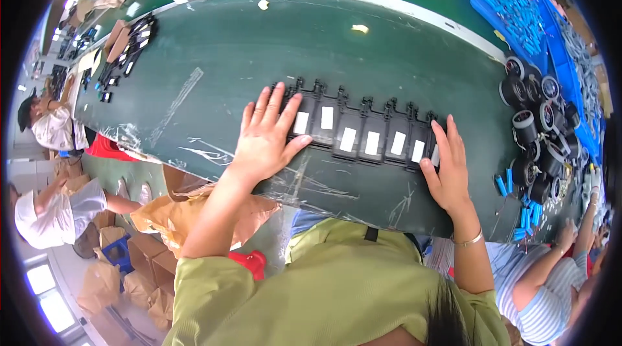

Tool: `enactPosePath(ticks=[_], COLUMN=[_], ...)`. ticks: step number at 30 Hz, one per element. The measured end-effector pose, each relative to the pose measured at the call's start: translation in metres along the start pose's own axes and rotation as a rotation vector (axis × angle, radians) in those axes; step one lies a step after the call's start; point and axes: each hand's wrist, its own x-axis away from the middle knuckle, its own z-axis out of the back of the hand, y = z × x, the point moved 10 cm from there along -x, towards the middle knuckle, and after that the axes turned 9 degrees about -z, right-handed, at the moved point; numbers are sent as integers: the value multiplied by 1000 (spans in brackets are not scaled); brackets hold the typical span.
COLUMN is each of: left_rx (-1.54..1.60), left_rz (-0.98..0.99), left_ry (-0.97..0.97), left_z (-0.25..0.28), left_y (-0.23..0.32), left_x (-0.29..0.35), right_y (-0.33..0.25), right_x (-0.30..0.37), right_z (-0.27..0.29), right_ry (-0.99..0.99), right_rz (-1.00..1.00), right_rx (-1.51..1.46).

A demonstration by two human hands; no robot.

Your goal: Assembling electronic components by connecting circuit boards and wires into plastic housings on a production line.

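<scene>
Green shirt [330, 275]; 2 hands [260, 148] flanking black parts [361, 129]; wheels [525, 129] heaped right.

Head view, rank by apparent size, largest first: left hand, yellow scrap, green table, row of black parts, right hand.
1. Green table
2. Row of black parts
3. Left hand and right hand: too alike to rank
4. Yellow scrap

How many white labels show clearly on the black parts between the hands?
6 white labels, in a slanting row across the black parts: two nearest the left hand, four toward the right hand. A pale patch by the right thumb may be another; hands may hide more.
</scene>
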Motion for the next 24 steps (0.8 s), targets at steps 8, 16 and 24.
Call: enactPosePath(ticks=[8,16,24], left_rx=[-5,-12,141], left_rz=[45,170,244], left_ry=[46,51,311], left_z=[4,27,71], left_y=[-42,-172,-260], left_x=[15,53,92], right_y=[-42,-151,-223], right_x=[-17,-70,-107], right_z=[-32,-82,-112], right_ry=[2,42,77], right_rz=[44,179,173], right_rx=[86,130,135])
